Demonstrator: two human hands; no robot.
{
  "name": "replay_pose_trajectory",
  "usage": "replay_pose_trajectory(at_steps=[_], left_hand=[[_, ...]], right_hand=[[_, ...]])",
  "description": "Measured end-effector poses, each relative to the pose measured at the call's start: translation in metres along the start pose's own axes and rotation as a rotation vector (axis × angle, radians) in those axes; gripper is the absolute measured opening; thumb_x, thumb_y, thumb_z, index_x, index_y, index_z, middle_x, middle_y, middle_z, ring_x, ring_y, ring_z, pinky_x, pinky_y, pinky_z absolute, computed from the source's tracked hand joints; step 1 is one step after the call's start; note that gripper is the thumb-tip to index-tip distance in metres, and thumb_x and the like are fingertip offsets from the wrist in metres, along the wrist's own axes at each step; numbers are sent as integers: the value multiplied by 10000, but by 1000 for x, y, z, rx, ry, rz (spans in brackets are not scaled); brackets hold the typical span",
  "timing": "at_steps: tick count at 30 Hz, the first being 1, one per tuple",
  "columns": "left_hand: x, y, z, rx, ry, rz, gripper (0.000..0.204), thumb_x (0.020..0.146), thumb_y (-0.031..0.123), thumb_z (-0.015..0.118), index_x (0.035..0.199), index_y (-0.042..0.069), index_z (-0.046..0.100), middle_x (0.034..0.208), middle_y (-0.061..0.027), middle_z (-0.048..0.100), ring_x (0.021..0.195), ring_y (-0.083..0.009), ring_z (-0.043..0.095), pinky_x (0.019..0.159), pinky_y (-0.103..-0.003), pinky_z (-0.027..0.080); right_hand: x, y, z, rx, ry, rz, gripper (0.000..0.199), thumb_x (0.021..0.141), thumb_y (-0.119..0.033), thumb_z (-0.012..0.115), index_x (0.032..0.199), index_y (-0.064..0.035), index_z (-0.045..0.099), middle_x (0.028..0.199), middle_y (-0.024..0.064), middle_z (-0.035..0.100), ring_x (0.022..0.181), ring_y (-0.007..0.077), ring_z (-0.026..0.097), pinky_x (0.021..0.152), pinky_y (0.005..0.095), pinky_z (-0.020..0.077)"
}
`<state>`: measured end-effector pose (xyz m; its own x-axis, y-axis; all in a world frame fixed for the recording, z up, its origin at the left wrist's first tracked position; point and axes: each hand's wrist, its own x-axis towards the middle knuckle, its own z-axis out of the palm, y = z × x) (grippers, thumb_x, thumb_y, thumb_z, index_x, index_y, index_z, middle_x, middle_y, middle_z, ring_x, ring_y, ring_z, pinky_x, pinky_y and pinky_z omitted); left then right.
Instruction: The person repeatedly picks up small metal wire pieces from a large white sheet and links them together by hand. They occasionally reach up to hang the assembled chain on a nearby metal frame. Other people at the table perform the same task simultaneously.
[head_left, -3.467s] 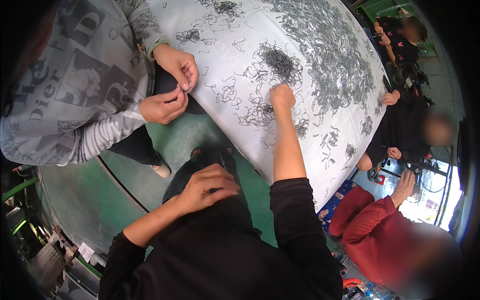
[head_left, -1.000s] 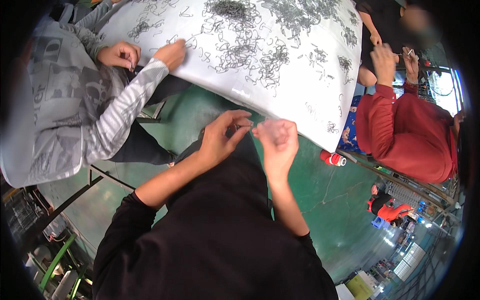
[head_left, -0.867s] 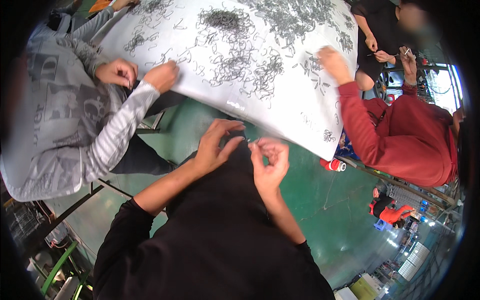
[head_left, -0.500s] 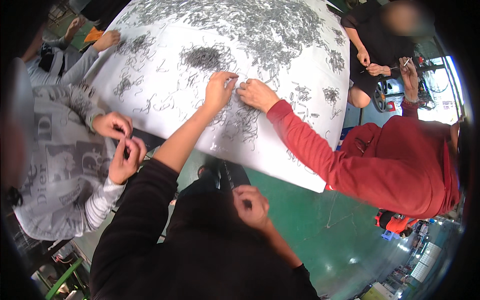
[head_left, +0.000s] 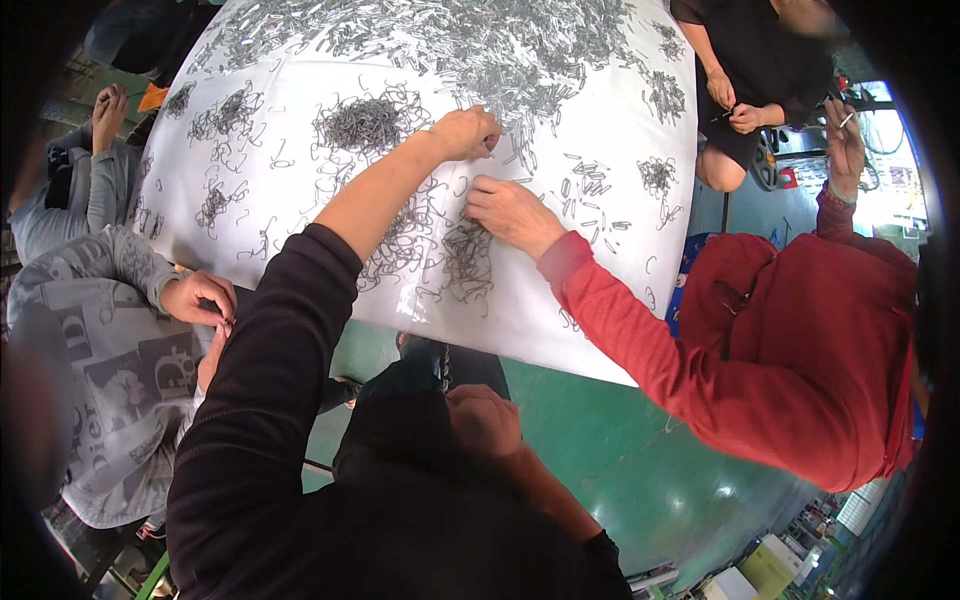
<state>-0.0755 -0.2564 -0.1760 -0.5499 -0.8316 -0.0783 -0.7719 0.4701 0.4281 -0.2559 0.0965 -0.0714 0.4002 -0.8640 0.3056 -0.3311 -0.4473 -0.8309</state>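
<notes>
My left hand [head_left: 467, 133] reaches over the white table [head_left: 300, 90], its fingers curled down at the near edge of a wide spread of small dark straight pieces [head_left: 520, 65]. What its fingertips pinch, if anything, is hidden. Just left of it lies a dense heap of thin dark hook-shaped pieces [head_left: 362, 124]. Looser hook-shaped pieces [head_left: 400, 245] lie beneath my left forearm. My right hand [head_left: 485, 418] is curled closed near my lap, below the table edge, and its contents cannot be made out.
A red-sleeved person's hand [head_left: 510, 212] touches the table close to my left hand, above more hooks [head_left: 466, 262]. At left, a person in grey works with both hands [head_left: 205, 300]. Someone in black [head_left: 750, 70] sits at the far right. Green floor [head_left: 600, 450] shows below.
My left hand has moved farther across the table and slightly right, from beside the red-sleeved hand to the straight pieces. My right hand stays near my lap. The view has shifted somewhat.
</notes>
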Motion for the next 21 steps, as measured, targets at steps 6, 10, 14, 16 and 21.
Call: replay_pose_trajectory(at_steps=[6,10,14,16,21], left_hand=[[-43,25,-17,-353,440,-313,188,798,179,731,955,82,694,895,-78,686,924,-240,635,799,-341,507],[-131,85,-16,-809,679,-377,198,830,172,724,987,53,699,869,-84,710,781,-161,651,710,-296,504],[-244,160,0,-1123,449,-404,173,837,107,729,976,11,692,821,-32,700,729,-76,621,644,-245,495],[-286,187,4,-1316,394,-433,140,839,74,730,945,-5,684,810,-11,682,737,-57,609,645,-224,493],[-331,210,-1,-1369,534,-409,116,847,56,718,929,-13,673,826,-23,686,723,-58,611,647,-214,497]], right_hand=[[-6,-9,14,-55,68,14,293,725,95,711,871,-55,505,878,107,655,705,244,668,577,315,539],[-9,-19,25,9,177,78,270,749,79,731,848,-46,513,858,119,663,722,227,666,627,292,536],[-11,-25,35,-9,274,70,253,776,89,716,866,-19,506,858,125,653,741,178,659,658,269,533],[-13,-27,42,9,286,94,246,791,116,687,895,-1,497,891,132,644,764,141,649,678,260,545],[-12,-30,60,48,313,51,227,795,123,668,903,9,504,913,142,640,773,165,647,682,269,552]])
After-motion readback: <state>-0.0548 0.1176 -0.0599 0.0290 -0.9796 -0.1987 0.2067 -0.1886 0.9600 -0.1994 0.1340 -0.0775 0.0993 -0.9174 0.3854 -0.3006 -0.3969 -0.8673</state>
